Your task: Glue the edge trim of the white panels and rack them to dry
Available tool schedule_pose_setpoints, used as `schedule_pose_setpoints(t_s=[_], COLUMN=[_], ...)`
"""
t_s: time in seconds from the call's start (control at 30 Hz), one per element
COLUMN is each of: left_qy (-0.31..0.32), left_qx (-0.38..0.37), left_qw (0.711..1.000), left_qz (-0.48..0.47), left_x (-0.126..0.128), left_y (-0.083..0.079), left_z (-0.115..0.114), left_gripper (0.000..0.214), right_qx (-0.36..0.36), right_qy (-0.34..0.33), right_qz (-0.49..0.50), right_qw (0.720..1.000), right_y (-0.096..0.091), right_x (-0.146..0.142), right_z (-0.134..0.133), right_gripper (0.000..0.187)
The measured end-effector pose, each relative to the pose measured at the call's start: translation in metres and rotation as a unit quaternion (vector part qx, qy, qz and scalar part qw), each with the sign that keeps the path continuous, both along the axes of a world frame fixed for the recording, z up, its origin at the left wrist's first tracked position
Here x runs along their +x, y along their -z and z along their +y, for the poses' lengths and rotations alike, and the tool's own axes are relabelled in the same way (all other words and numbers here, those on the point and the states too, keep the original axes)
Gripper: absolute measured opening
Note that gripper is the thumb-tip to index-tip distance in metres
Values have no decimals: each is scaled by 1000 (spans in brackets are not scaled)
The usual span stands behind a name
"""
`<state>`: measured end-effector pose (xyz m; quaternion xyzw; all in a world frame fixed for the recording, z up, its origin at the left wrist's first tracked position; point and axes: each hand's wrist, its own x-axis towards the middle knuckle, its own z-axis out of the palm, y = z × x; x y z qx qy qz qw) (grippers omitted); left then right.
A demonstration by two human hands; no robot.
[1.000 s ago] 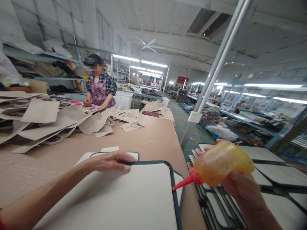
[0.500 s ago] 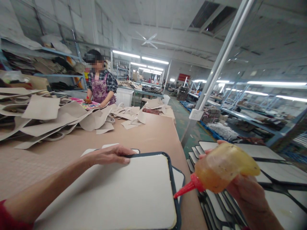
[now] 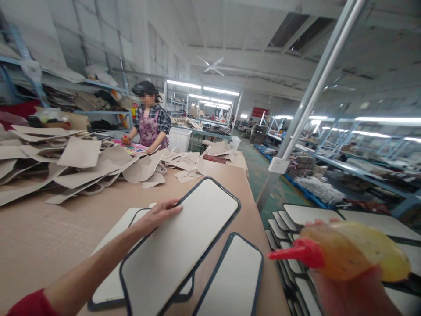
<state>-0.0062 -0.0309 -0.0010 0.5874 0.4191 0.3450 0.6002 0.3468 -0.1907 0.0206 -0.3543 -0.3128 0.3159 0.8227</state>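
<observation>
My left hand grips the far left edge of a white panel with a dark border, which is turned at a slant over the table. Under and beside it lie more such panels, among them a white panel on the right and one on the left. On the right, my right hand is wrapped round a squeeze bottle of amber liquid with a red nozzle. The nozzle points left, apart from the held panel. Part of my right hand is hidden behind the bottle.
Beige cut pieces are heaped along the table's far left side. A co-worker in a purple apron stands beyond them. Stacked bordered panels stand to the right of the table, and a metal post rises by its right edge.
The held panel has turned and lifted, uncovering panels below it. My right hand and the bottle have moved right and away from its edge. The view has shifted slightly left.
</observation>
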Motion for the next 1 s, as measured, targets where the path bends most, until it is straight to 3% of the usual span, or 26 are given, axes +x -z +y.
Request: schedule_pose_setpoints(t_s=[0.1, 0.17, 0.33, 0.5, 0.6, 0.77, 1.0], left_qy=[-99, -120, -88, -105, -116, -124, -93], left_qx=[-14, -16, -10, -20, -20, -26, -48], left_qw=[993, 990, 996, 994, 993, 991, 994], left_qz=[-60, -71, -33, 7, 33, 33, -19], left_x=[18, 28, 37, 38, 39, 40, 44], left_y=[15, 22, 24, 13, 6, -1, 4], left_z=[-9, -12, -12, -12, -12, -12, -6], left_gripper=[67, 65, 46, 38, 37, 39, 46], right_qx=[-21, -29, 25, 49, 50, 34, 22], right_qy=[16, 23, 45, 35, 20, -4, -17], right_qz=[29, 48, -23, -42, -47, -43, -39], right_qw=[999, 998, 998, 997, 997, 998, 999], right_y=[14, 19, 19, 21, 21, 25, 35], right_x=[-7, -9, -3, -2, -3, -3, -4], right_z=[1, 8, 37, 55, 61, 70, 69], right_gripper=[36, 34, 45, 36, 33, 44, 46])
